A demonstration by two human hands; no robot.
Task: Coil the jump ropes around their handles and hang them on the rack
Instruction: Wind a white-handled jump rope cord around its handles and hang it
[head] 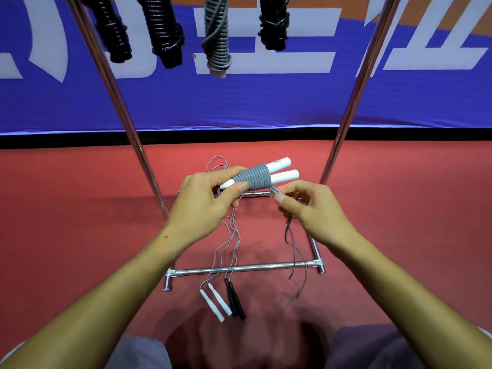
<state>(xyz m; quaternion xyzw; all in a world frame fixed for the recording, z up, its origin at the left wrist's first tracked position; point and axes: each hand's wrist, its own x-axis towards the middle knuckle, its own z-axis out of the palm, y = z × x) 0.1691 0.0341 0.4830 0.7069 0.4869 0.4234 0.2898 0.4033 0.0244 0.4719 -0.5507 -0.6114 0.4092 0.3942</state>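
Note:
My left hand (210,198) grips a pair of white handles (283,170) held side by side, with grey rope (254,177) coiled tightly around their middle. My right hand (308,206) pinches the loose doubled grey rope just below the coil, and its tail (294,251) hangs down toward the floor. Several finished coils hang from the rack at the top: black ones (163,30) and a grey one (217,35).
The chrome rack's two uprights (354,99) slant on either side of my hands, and its base bar (245,268) lies on the red floor. Another white-handled rope (217,302) and a black-handled rope (235,300) lie over that bar. A blue banner (239,102) stands behind.

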